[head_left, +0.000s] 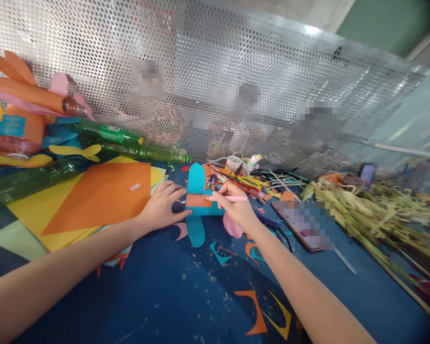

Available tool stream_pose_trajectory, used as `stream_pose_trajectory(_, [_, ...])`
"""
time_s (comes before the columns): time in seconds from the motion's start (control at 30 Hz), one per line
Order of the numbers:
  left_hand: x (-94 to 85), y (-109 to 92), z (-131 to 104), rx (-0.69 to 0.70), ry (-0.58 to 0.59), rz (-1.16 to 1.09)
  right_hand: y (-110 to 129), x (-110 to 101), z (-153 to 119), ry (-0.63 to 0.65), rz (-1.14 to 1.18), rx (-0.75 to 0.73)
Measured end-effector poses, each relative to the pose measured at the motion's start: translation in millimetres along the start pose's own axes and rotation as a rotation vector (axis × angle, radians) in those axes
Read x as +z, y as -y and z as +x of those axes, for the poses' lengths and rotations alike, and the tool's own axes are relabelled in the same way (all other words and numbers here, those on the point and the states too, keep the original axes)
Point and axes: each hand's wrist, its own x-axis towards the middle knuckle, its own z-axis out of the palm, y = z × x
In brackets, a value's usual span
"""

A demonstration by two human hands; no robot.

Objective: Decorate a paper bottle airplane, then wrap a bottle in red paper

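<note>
Head cam view: the paper plane point(202, 210) is lying in the middle of the blue table point(139, 296), wings sticking out both ways. Left hand point(164, 203) has its left end pinched between thumb and fingers. Right hand point(233, 203) is closed around a pink pen point(238, 198), tip right at the orange strip point(196, 200) on top. Orange sheet point(111, 196) is over on the left, phone point(295, 224) on the right, and a curvy orange scrap point(257, 313) sits nearer the camera.

Bare hands point(162, 204) and slim, bare forearms point(89, 249) narrowing toward the wrists point(138, 229)
</note>
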Motion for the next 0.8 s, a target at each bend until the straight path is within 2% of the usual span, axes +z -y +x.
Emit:
stream_pose_trajectory(0.6, [0.0, 0.2, -0.4, 0.001, 0.0, -0.005, 1.3, -3.8, 2.7, -0.055, -0.06, 0.021])
stream_pose_trajectory(0.8, [0.2, 0.5, -0.3, -0.001, 0.004, -0.001, -0.2, -2.0, 1.8, -0.059, -0.03, -0.014])
